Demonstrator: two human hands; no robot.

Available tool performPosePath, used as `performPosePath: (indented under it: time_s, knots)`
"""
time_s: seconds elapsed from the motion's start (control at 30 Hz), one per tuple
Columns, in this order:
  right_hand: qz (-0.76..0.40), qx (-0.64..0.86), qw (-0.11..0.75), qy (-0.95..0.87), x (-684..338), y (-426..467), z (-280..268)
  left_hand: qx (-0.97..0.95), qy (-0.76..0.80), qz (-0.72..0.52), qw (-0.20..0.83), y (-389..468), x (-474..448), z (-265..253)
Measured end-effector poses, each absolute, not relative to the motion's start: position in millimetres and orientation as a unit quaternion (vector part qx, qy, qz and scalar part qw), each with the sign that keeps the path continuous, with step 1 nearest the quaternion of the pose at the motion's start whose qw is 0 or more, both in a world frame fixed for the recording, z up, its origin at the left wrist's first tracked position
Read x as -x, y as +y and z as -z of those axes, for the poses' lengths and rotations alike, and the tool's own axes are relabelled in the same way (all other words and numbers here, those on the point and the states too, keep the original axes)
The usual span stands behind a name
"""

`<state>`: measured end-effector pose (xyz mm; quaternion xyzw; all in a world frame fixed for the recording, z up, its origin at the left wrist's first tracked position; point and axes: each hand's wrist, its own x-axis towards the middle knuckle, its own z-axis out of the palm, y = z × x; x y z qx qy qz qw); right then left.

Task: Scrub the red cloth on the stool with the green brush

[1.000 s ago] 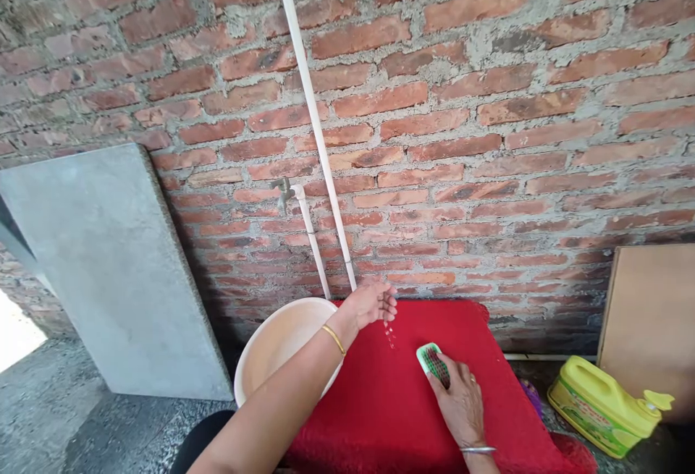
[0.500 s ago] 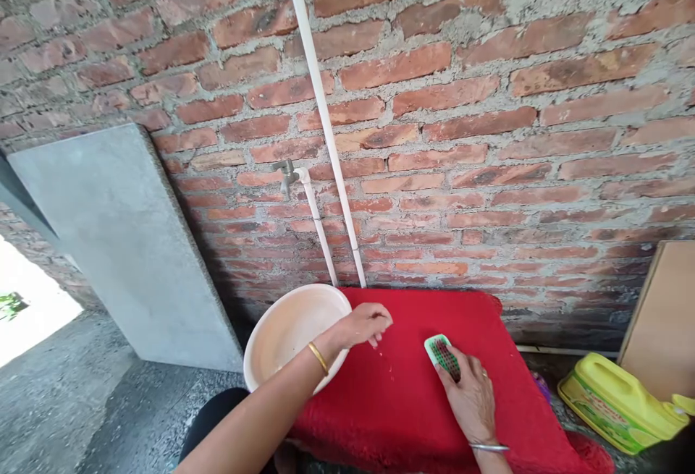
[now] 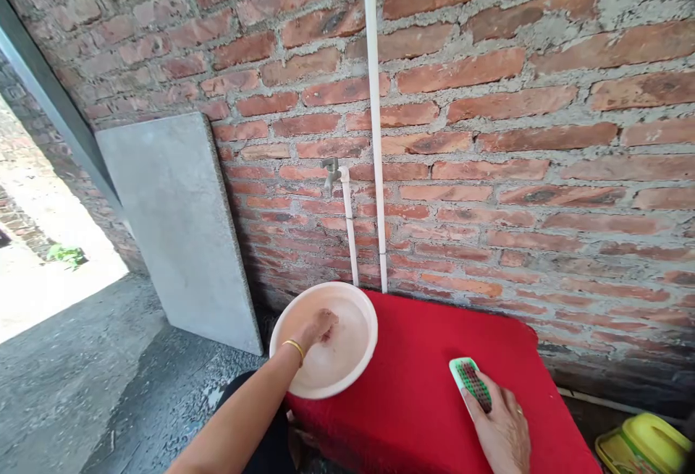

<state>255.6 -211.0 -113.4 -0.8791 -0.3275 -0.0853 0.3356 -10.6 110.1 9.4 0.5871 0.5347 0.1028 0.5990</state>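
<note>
My left hand (image 3: 320, 327), with a gold bangle at the wrist, is down inside a pale round basin (image 3: 279, 370) that seems to hold water. Small reddish bits show by its fingertips, but the fingers are too unclear to tell how they are set. To the right, my right hand (image 3: 502, 416) grips a scrub brush (image 3: 471, 381) with a light green edge. Its bristles face up, and dark reddish fluff is caught among them. The brush is over a red plush cloth (image 3: 418, 358); whether it touches the cloth I cannot tell.
Behind stands a brick wall (image 3: 483, 108) with a tap (image 3: 330, 171) and white pipes (image 3: 374, 134). A grey slab (image 3: 179, 221) leans at the left. Low at the right lies a yellow jug (image 3: 654, 445), partly cut off.
My left hand has gone from above the red cloth down into the basin. The right hand still holds the brush over the cloth. The view has swung to the left.
</note>
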Motion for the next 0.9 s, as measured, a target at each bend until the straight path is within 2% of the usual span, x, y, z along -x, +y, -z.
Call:
performPosePath:
  time_s: [0.23, 0.57, 0.73, 0.9]
  knots:
    - [0.081, 0.882, 0.331, -0.325, -253.3, -210.8, 109.4, -0.516, 0.442, -0.109, 0.726, 92.1, -54.2, -46.5]
    - [0.073, 0.877, 0.351, -0.320, -252.8, -211.8, 111.7, -0.609, 0.249, -0.104, 0.746, 26.2, -182.9, -129.9]
    - [0.073, 0.878, 0.347, -0.321, -251.1, -212.7, 107.5, -0.685, 0.204, -0.106, 0.691, 26.7, -171.6, -127.8]
    - [0.075, 0.879, 0.345, -0.320, -251.1, -213.2, 103.1, -0.786, 0.311, -0.029, 0.533, 66.3, -104.4, -88.8]
